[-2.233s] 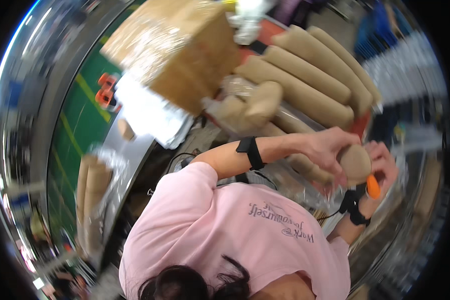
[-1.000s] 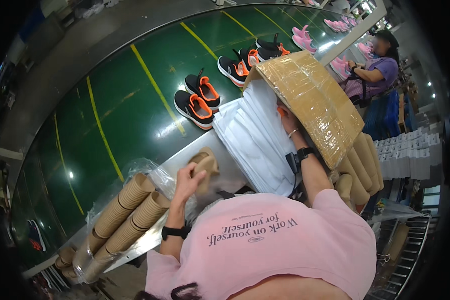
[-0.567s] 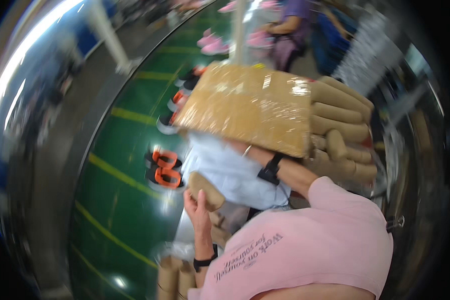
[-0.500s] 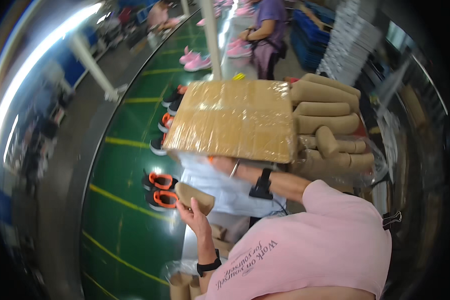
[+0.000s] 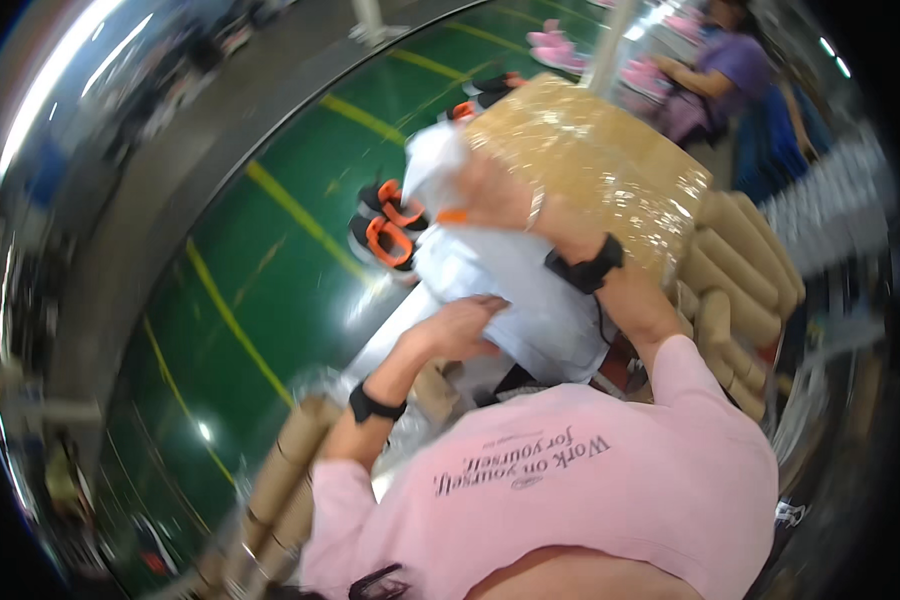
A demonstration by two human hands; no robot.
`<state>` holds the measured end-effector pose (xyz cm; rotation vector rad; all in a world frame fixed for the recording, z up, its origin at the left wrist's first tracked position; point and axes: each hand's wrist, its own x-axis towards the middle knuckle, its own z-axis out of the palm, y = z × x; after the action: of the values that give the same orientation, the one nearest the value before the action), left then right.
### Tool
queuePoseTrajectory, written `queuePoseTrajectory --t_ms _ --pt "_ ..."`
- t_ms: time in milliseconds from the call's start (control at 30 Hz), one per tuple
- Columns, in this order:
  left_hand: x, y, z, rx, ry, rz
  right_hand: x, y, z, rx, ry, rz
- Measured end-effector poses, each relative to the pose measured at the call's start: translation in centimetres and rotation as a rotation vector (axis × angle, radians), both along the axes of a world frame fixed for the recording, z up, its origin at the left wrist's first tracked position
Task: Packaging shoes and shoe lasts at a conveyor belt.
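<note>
My right hand (image 5: 495,190), smeared by motion, is raised at the near left side of the cardboard box and grips a crumpled white sheet (image 5: 435,160). An orange band shows at its fingers. Lower down, my left hand (image 5: 460,325) reaches over the near edge of a pile of thin white sheets (image 5: 515,285). Its thumb and fingers look apart, and I see nothing between them. Left of the pile, a pair of black shoes with orange linings (image 5: 388,240) stands on the green surface (image 5: 280,260).
A film-covered cardboard box (image 5: 600,150) stands beyond the sheets. Tan shoe forms (image 5: 735,265) are stacked at its right; more tan forms (image 5: 290,465) lie in clear plastic at lower left. Pink shoes (image 5: 555,48) and a person in purple (image 5: 725,75) are farther off.
The view has turned. My left hand no longer shows the tan form it held and has moved to the sheets. My right hand has come up from below the box with a white sheet.
</note>
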<state>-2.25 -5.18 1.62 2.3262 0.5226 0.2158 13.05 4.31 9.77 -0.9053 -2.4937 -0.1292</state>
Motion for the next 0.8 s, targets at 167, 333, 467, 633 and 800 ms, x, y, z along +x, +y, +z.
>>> queuePoseTrajectory --t_ms 167,333,467,633,800 --pt "6.6 -3.6 -0.1 -0.894 -0.610 0.040 -1.3 -1.7 1.6 -0.141 0.774 -0.071" --pt "4.7 0.4 3.9 -1.390 -1.858 0.426 -2.5 -7.4 0.9 -0.328 1.217 0.010" --pt "3.5 2.8 3.6 -1.181 -1.500 0.816 -0.4 -9.5 -0.9 -0.158 1.076 -0.112" --pt "5.2 1.8 2.2 -0.427 -0.790 0.901 0.5 -7.9 2.0 0.219 0.352 0.167" --pt "4.8 -0.3 1.1 -1.036 -1.391 0.847 -1.3 -4.6 -0.1 -0.025 0.598 -0.232"
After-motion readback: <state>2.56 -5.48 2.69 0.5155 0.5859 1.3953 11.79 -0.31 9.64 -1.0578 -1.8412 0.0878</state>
